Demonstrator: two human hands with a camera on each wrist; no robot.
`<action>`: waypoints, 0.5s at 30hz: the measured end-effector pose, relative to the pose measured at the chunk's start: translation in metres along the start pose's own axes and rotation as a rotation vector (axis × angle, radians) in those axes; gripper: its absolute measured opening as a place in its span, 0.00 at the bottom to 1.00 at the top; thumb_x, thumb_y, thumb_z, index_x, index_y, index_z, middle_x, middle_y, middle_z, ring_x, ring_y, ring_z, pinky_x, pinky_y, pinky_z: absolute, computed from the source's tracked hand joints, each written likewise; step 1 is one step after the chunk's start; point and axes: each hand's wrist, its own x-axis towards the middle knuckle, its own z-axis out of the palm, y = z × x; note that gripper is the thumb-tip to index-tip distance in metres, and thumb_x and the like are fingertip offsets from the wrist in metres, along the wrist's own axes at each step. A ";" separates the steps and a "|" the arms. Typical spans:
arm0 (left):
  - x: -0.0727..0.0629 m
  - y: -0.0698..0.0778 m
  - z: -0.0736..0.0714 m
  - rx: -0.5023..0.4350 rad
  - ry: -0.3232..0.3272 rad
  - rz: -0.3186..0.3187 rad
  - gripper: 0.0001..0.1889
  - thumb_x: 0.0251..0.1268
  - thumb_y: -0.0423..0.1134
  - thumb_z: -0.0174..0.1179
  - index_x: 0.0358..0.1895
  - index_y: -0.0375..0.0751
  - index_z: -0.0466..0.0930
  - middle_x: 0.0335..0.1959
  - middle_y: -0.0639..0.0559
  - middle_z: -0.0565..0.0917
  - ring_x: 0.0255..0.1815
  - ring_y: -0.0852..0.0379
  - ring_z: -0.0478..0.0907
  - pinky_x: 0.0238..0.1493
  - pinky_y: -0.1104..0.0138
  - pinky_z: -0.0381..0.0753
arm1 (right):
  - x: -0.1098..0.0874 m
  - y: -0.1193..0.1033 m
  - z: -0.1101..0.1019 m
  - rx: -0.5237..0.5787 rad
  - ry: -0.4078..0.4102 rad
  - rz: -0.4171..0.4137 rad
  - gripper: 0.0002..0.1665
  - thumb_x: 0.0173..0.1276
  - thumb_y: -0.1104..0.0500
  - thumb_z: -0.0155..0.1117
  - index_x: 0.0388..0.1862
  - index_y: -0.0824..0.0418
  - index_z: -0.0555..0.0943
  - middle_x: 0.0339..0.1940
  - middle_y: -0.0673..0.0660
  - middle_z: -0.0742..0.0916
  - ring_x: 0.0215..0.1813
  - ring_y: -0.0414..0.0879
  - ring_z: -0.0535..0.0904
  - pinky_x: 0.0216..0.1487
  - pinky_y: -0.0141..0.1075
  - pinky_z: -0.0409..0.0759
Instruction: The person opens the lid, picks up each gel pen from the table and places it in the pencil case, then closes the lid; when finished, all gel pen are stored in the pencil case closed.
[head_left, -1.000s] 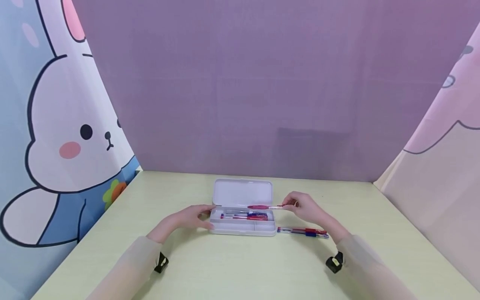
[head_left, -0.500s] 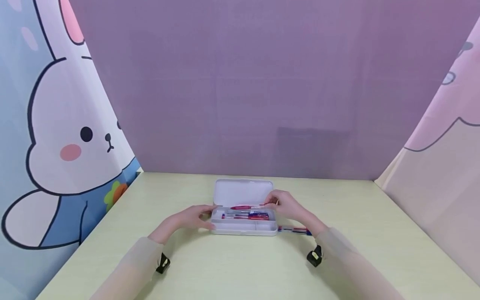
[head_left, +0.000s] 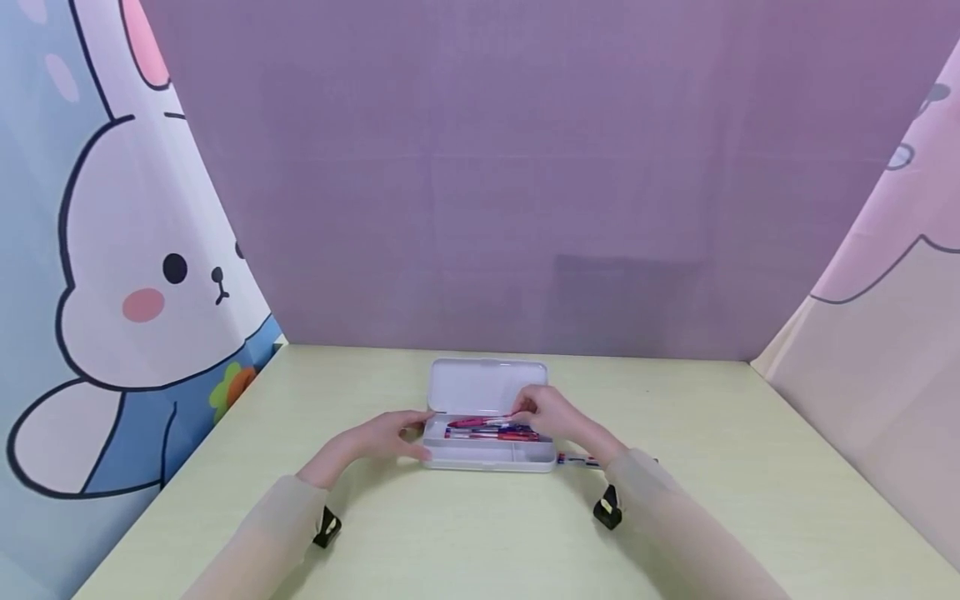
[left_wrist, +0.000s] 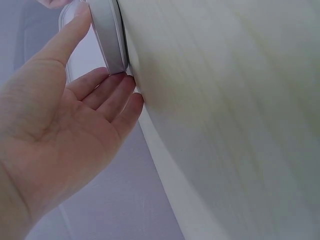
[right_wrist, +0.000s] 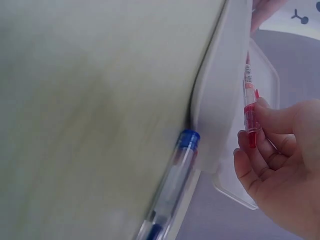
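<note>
A white pencil case (head_left: 465,455) lies on the table with its lid (head_left: 480,385) raised at the back. My left hand (head_left: 381,435) holds the case's left end, thumb and fingers spread across its corners. Between thumb and fingers, my right hand (head_left: 551,412) pinches a red pen (right_wrist: 249,107) by one end, over the case's rear compartment. Several pens (head_left: 495,436) with red and blue parts lie in that compartment. The front compartments show no pens. Right of the case, more pens (head_left: 576,459) lie on the table, partly hidden by my right forearm.
In the right wrist view, a clear pen with a blue end (right_wrist: 189,139) lies close to the case's right end. The pale table (head_left: 465,533) ends at a purple backdrop (head_left: 480,208). Patterned curtains (head_left: 150,250) hang at both sides.
My right hand has moved left and slightly down, bringing the red pen from above the case's right rear edge to the rear compartment. The left hand stays on the case.
</note>
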 end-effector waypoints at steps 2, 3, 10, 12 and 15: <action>0.000 0.000 0.000 -0.001 -0.001 0.001 0.40 0.54 0.49 0.67 0.68 0.36 0.63 0.66 0.36 0.68 0.66 0.39 0.65 0.67 0.46 0.62 | 0.001 0.001 0.002 0.003 -0.013 0.008 0.03 0.63 0.64 0.64 0.31 0.64 0.81 0.28 0.50 0.83 0.30 0.37 0.75 0.34 0.27 0.77; 0.000 0.000 0.000 0.002 -0.001 0.003 0.40 0.54 0.49 0.67 0.68 0.36 0.63 0.66 0.36 0.68 0.66 0.39 0.65 0.67 0.46 0.62 | 0.002 0.002 0.002 0.003 -0.020 0.009 0.03 0.63 0.64 0.64 0.31 0.63 0.80 0.28 0.50 0.83 0.30 0.37 0.75 0.34 0.27 0.77; -0.001 0.000 -0.001 -0.001 -0.002 -0.010 0.41 0.54 0.50 0.67 0.69 0.37 0.62 0.66 0.37 0.68 0.67 0.39 0.64 0.68 0.46 0.62 | 0.004 0.003 0.003 -0.010 -0.069 0.024 0.03 0.63 0.65 0.63 0.29 0.62 0.80 0.26 0.51 0.83 0.29 0.37 0.75 0.33 0.27 0.77; -0.001 0.000 -0.001 -0.007 -0.001 -0.019 0.41 0.53 0.51 0.67 0.69 0.38 0.62 0.67 0.37 0.67 0.67 0.40 0.64 0.68 0.47 0.61 | 0.004 0.003 0.003 -0.016 -0.070 0.029 0.03 0.63 0.65 0.64 0.29 0.61 0.81 0.26 0.51 0.83 0.29 0.37 0.75 0.33 0.28 0.77; -0.001 0.000 -0.001 -0.019 -0.002 -0.032 0.41 0.53 0.51 0.67 0.69 0.39 0.62 0.67 0.38 0.67 0.68 0.40 0.63 0.68 0.47 0.61 | 0.005 0.002 0.002 -0.028 -0.074 0.033 0.03 0.63 0.64 0.64 0.29 0.60 0.81 0.26 0.50 0.83 0.30 0.38 0.75 0.34 0.28 0.77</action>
